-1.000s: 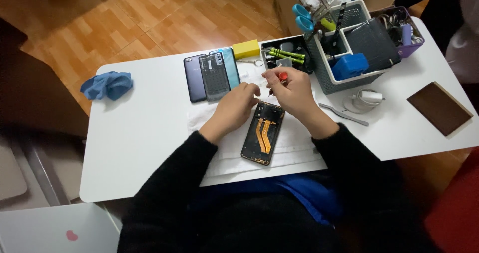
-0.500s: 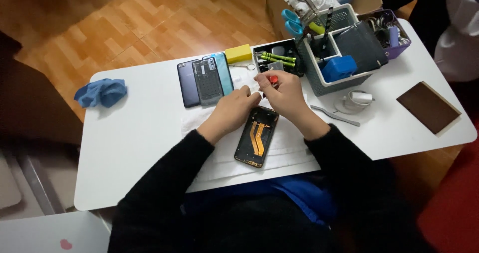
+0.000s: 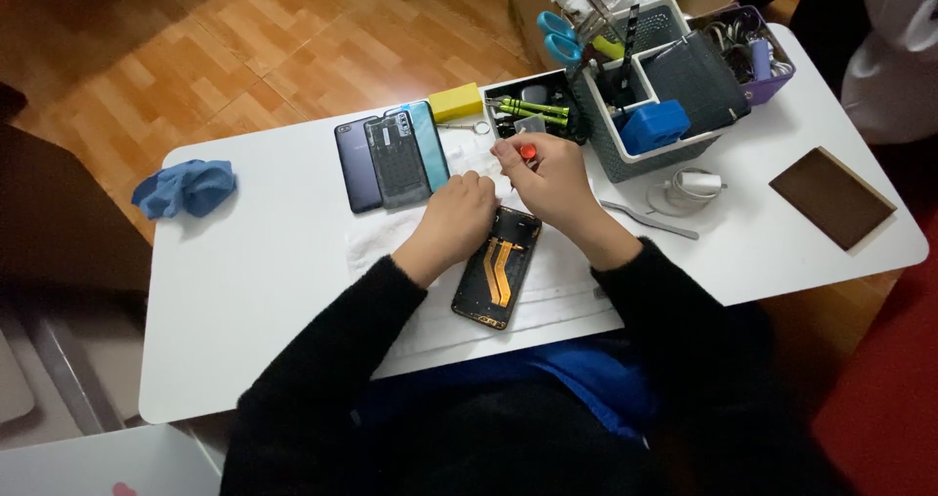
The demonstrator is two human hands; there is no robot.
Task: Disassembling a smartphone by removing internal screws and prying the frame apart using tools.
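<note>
At the left edge of the white worktop (image 3: 244, 291) a crumpled blue cloth (image 3: 186, 185) is lying alone. Further right, near the far edge, three phone back covers (image 3: 391, 156) are lying side by side, and a yellow block (image 3: 456, 101) is sitting just behind them.

In the middle, near the front edge, an opened phone (image 3: 498, 269) is lying on a white towel (image 3: 547, 291). Its back is off, so the dark inside and two orange flat cables are showing along its length. The left hand (image 3: 459, 215) is resting curled at the phone's upper left corner and seems to be steadying it; whether it is gripping anything I cannot tell. The right hand (image 3: 547, 178) is closing around a small screwdriver (image 3: 526, 154) with a red cap, its tip pointing down toward the phone's top end.

This looks like the step of working on screws at the top end. It needs a steady phone and an upright tip.

To the right, a grey tool basket (image 3: 650, 76) is standing at the far edge, metal tweezers (image 3: 650, 219) are lying in front of it, and a brown flat case (image 3: 831, 196) is lying near the right edge.
</note>
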